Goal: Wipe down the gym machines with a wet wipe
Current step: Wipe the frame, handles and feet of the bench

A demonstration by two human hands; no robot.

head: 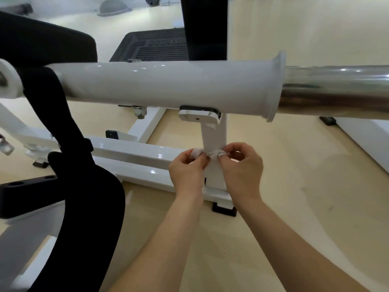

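A white gym machine fills the view, with a thick white horizontal tube ending in a flange and a chrome sleeve running off to the right. Below the tube stands a white upright post. In front of that post a crumpled white wet wipe is stretched between my hands. My left hand pinches its left end with curled fingers. My right hand pinches its right end. Both hands hover just in front of the post, below the tube.
Black padded parts of the machine occupy the left side. White base rails with black rubber feet lie on the beige floor. A black ribbed footplate and a black upright stand behind the tube.
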